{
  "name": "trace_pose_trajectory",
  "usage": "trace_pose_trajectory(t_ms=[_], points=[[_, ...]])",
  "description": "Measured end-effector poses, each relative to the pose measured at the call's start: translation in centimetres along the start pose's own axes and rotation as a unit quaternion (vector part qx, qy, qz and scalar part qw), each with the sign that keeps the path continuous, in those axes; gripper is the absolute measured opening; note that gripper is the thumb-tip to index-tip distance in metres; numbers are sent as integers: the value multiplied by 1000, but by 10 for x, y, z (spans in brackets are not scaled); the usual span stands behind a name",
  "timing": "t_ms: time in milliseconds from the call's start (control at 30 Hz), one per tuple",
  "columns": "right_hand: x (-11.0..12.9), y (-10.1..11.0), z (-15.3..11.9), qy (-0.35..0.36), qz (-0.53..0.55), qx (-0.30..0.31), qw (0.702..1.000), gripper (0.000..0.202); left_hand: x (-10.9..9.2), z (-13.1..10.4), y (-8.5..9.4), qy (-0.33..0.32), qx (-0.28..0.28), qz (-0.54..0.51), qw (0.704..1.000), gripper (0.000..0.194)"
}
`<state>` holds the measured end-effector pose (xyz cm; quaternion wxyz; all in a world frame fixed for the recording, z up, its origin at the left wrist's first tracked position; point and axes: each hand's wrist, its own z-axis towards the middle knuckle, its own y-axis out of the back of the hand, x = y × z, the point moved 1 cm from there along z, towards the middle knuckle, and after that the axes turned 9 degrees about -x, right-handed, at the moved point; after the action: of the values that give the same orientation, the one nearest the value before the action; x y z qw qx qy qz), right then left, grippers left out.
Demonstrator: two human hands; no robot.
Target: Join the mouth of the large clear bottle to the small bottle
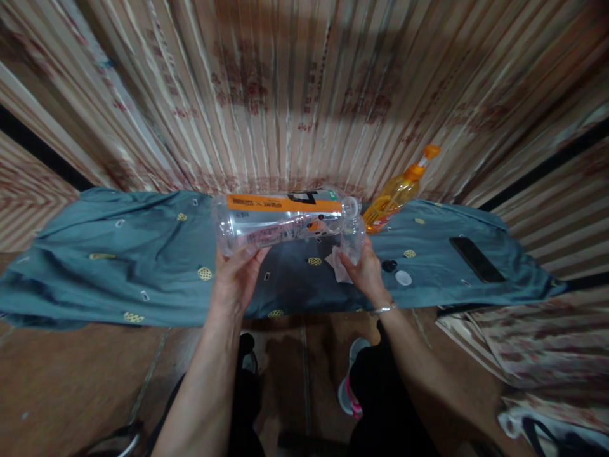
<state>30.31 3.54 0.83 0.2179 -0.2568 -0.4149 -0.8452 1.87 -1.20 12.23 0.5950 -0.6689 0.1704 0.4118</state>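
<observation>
My left hand (240, 270) is closed under the base end of a large clear plastic bottle (280, 222) with an orange and silver label, held almost level. At its right end, the bottle's mouth meets the top of a small clear bottle (353, 233). My right hand (364, 270) grips that small bottle, which stands roughly upright. A crumpled white tissue (339, 265) shows beside my right fingers; whether they hold it I cannot tell. Just right of the hand lie a black cap (389, 265) and a white round lid (403, 278).
An orange pump bottle (392, 200) stands behind and right of my right hand. A black phone (476, 259) lies farther right on the teal cloth (157, 254) covering the narrow table. A pleated patterned curtain (285, 95) hangs close behind. Dark bars slope at both sides.
</observation>
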Motion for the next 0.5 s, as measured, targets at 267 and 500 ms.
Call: trace_pose_trajectory(t_ms=[267, 500], points=[[-1, -1, 0, 2, 0, -1, 1000, 77, 2, 1, 1, 5, -6, 4, 1000, 56], [-3, -2, -1, 3, 2, -3, 1000, 78, 3, 2, 3, 9, -9, 9, 1000, 58]])
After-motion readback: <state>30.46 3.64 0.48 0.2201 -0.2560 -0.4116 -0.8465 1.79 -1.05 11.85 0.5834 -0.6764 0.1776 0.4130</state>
